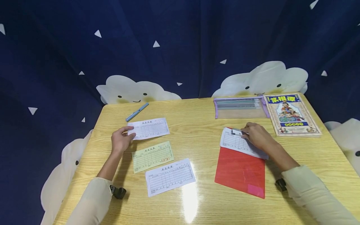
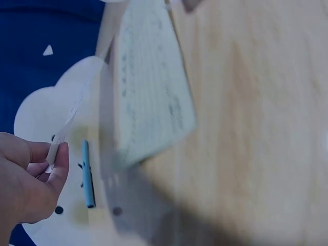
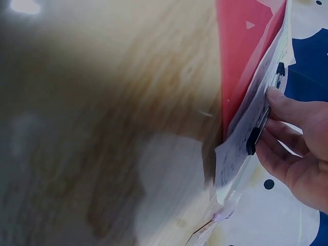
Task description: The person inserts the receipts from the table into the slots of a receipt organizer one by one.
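My left hand [image 1: 121, 139] pinches the left end of a white receipt slip [image 1: 150, 128] between thumb and fingers; the left wrist view shows this slip [image 2: 72, 115] edge-on, lifted off the table. Below it lie a yellow receipt slip [image 1: 153, 157] and another white receipt slip [image 1: 170, 177]. On the right is a red clipboard [image 1: 239, 168] with white slips [image 1: 234, 142] across its top. My right hand [image 1: 257, 135] grips its metal clip [image 1: 235, 132], thumb on one side and fingers on the other in the right wrist view. Black ends [image 3: 253, 141] show on the clip.
A blue pen [image 1: 137, 112] lies behind the left slip. At the back right are a purple-edged mesh pencil pouch [image 1: 239, 113] with several pencils and a colourful book [image 1: 292, 114]. A dark blue curtain [image 1: 180, 40] with clouds hangs behind the wooden table [image 1: 194, 131].
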The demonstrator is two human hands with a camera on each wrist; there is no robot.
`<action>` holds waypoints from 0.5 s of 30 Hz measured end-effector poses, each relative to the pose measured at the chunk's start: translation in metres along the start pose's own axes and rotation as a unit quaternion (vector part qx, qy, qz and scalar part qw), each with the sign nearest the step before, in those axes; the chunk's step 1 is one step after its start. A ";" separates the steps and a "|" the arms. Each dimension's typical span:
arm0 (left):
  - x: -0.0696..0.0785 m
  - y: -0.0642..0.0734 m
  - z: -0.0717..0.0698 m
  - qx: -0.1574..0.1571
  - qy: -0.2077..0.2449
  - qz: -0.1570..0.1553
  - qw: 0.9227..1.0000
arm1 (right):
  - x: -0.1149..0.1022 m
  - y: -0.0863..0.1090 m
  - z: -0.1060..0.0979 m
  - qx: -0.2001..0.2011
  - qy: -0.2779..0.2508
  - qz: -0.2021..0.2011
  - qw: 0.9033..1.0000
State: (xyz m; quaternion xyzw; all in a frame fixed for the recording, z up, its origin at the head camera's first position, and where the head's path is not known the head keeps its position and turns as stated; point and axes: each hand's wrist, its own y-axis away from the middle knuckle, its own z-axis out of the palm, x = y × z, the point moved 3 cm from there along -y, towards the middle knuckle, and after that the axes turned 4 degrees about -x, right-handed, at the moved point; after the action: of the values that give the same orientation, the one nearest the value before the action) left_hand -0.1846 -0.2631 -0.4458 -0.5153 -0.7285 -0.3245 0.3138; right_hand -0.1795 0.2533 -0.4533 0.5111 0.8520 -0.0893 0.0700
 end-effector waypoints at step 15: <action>0.052 0.005 0.054 -0.068 0.107 0.044 0.991 | 0.000 0.001 0.000 -0.006 0.008 0.011 1.000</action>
State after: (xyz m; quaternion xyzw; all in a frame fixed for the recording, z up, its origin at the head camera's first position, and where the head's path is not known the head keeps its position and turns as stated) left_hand -0.2006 -0.1904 -0.4358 -0.5294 -0.6435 -0.4122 0.3685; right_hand -0.1791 0.2539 -0.4534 0.5207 0.8474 -0.0795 0.0668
